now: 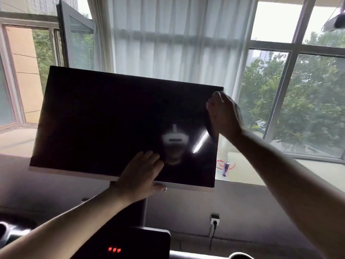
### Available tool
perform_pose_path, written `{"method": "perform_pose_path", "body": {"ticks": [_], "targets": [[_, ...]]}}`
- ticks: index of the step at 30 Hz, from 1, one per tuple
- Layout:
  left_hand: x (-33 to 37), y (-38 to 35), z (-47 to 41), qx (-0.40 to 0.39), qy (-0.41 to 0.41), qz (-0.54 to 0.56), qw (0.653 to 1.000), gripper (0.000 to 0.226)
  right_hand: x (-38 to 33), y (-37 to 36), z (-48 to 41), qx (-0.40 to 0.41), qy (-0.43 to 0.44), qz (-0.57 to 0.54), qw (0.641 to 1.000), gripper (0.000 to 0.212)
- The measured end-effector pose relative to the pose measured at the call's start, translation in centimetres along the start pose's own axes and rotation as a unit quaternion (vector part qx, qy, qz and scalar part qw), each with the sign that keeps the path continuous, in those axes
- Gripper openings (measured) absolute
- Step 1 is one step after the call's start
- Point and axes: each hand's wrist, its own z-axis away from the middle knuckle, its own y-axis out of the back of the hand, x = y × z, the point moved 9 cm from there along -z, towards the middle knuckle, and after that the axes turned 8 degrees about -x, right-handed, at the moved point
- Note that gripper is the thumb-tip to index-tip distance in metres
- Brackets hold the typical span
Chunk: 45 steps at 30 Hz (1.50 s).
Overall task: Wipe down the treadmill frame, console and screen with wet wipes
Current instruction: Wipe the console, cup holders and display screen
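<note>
The window (308, 94) and white curtain (168, 38) glare behind everything, so your arms and much of the treadmill read as silhouette. The black screen (112, 118) fills the middle, tilted down to the right, its glass reflecting a blurred headset. Below it the console (130, 243) is cut off by the frame edge, showing only three red lights. Your left hand (140, 176) pinches the screen's lower edge, fingers flat on the glass and thumb under the bezel. Your right hand (224, 114) sits at the upper right corner, its fingers hidden behind its back, so you cannot tell their grip. A dark strip (211, 130) hangs beneath it, too backlit to identify. A can (225, 168) stands on the sill.
</note>
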Motion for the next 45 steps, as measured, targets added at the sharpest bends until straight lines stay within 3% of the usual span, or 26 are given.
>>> {"method": "perform_pose_path", "body": {"ticks": [3,9,13,15,17,21,26,28,33,36,38,42,45], "targets": [[-0.2,-0.1,0.1,-0.003,0.007,0.001,1.000,0.055,-1.7,-1.6,3.7,-0.043,0.015,-0.007,0.999,0.012],[0.0,-0.2,0.2,0.003,0.008,0.003,1.000,0.055,-4.0,-3.5,12.0,-0.171,0.130,0.034,0.976,0.008],[0.0,0.0,0.2,0.012,0.005,0.008,1.000,0.054,-0.6,-0.7,5.5,-0.039,-0.009,0.046,0.998,0.010],[0.0,0.1,0.2,0.010,0.007,0.006,1.000,0.054,-1.1,-0.8,3.4,-0.009,-0.026,0.028,0.999,0.013],[-0.1,0.2,0.3,0.015,0.007,0.009,1.000,0.055,-2.9,-2.2,4.2,-0.029,0.018,-0.010,0.999,0.014],[-0.1,0.3,0.2,0.020,0.002,0.016,1.000,0.057,-4.5,-4.4,10.7,-0.163,0.151,-0.011,0.975,0.007],[0.4,0.3,0.3,0.011,-0.002,0.011,1.000,0.053,0.8,-0.7,5.9,-0.025,-0.034,0.017,0.999,0.012],[0.4,0.3,0.3,0.010,0.001,0.008,1.000,0.053,-0.8,-1.6,5.0,-0.014,-0.039,0.024,0.999,0.013],[0.0,0.2,0.4,0.007,0.015,0.000,1.000,0.057,-7.3,-5.5,11.8,-0.159,0.127,-0.049,0.978,0.014],[0.2,0.2,0.5,0.007,0.013,-0.006,1.000,0.056,-6.3,-5.0,14.1,-0.219,0.196,-0.023,0.955,0.012],[0.2,0.1,0.5,0.008,0.013,-0.006,1.000,0.055,-3.5,-3.5,12.0,-0.165,0.134,-0.004,0.977,0.002],[0.0,-0.2,0.5,0.006,0.025,-0.008,1.000,0.053,-2.5,-2.3,7.7,-0.026,-0.009,0.011,1.000,0.012],[-0.1,-0.3,0.6,0.009,0.029,-0.012,0.999,0.055,-6.5,-5.2,9.5,-0.073,0.034,-0.037,0.996,0.006]]}}
